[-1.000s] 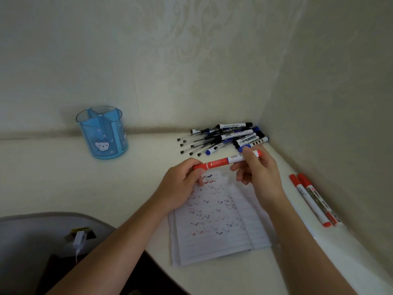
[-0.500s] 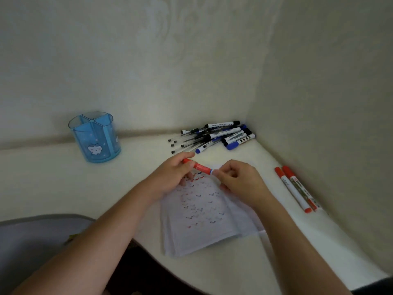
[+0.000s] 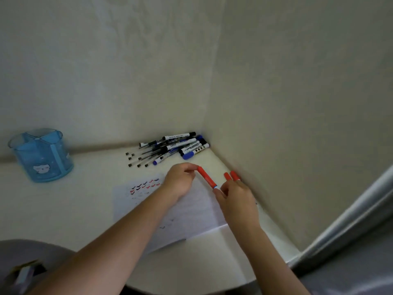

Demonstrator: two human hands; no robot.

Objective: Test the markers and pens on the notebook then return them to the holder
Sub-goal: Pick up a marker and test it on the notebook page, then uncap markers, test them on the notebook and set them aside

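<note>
A red marker [image 3: 206, 177] is held above the open notebook [image 3: 191, 216]. My left hand [image 3: 180, 180] pinches its far capped end. My right hand [image 3: 235, 199] pinches its near white end, which is mostly hidden by my fingers. The notebook page carries rows of small red, black and blue check marks [image 3: 144, 187]. A pile of pens and markers [image 3: 170, 149] lies in the corner by the wall. The blue cat-print holder [image 3: 41, 154] stands at the far left, with nothing in its compartments.
Two red markers [image 3: 231, 176] lie along the right wall, partly hidden behind my right hand. The desk's rounded front edge [image 3: 191, 291] runs below my arms. A grey chair [image 3: 25, 265] with a small object sits at the lower left.
The marker has swung from lying across to pointing away from me toward the right, both hands still on it. The camera has turned right, so the holder now sits near the left edge.
</note>
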